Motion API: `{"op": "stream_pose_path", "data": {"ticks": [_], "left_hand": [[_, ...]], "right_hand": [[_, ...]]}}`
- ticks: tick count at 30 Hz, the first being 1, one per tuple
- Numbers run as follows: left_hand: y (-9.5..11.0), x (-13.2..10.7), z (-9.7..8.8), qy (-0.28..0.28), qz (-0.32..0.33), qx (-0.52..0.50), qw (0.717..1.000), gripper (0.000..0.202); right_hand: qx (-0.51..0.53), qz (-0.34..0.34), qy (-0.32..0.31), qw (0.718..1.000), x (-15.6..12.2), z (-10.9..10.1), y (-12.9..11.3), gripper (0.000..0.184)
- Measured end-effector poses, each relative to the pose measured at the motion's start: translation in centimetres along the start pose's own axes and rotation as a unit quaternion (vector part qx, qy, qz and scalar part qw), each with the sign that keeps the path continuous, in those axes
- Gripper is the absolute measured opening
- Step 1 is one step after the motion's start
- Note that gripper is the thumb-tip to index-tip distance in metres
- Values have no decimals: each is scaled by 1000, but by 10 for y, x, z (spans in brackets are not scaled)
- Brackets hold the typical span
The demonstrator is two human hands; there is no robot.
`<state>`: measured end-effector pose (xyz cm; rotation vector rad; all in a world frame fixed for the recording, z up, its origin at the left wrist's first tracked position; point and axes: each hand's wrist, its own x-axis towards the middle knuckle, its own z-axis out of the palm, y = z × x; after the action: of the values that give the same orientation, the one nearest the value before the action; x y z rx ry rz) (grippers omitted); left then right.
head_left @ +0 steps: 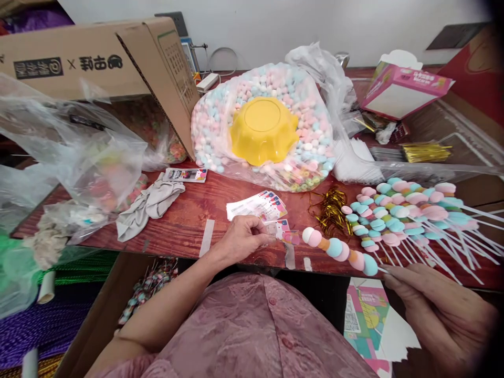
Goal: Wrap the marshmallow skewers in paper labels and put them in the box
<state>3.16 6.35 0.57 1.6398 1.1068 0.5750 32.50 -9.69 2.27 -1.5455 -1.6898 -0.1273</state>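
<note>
Between the thumb and fingers of my left hand (242, 240) is pinched a small clear printed bag (286, 232), held over the table's front edge. My right hand (437, 304) grips the white stick of a marshmallow skewer (338, 250), threaded with pink, blue, white and orange pieces. The skewer's tip points left, close to the bag's printed end; whether it is inside cannot be told. Just behind my left hand lies a fanned stack of printed bags (258, 206). A pile of finished-looking marshmallow skewers (413, 210) lies beyond my right hand.
A large bag of marshmallows (212, 123) with an upturned yellow bowl (263, 128) stands at the back. Gold twist ties (335, 210) lie beside the skewers. There are also a cardboard box (94, 58), a grey glove (151, 207) and a pink carton (405, 86).
</note>
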Motion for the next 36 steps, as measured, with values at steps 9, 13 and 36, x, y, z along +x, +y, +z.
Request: {"op": "stream_pose_path", "data": {"ticks": [9, 13, 36], "left_hand": [[-6, -8, -2, -58, 196, 142, 969, 18], [-11, -8, -4, -127, 347, 196, 908, 18], [-17, -29, -5, -217, 206, 330, 896, 46]], "right_hand": [[-32, -173, -142, 974, 26, -4, -4, 18], [21, -127, -203, 971, 27, 7, -3, 16], [41, -108, -235, 965, 5, 51, -46, 16]]}}
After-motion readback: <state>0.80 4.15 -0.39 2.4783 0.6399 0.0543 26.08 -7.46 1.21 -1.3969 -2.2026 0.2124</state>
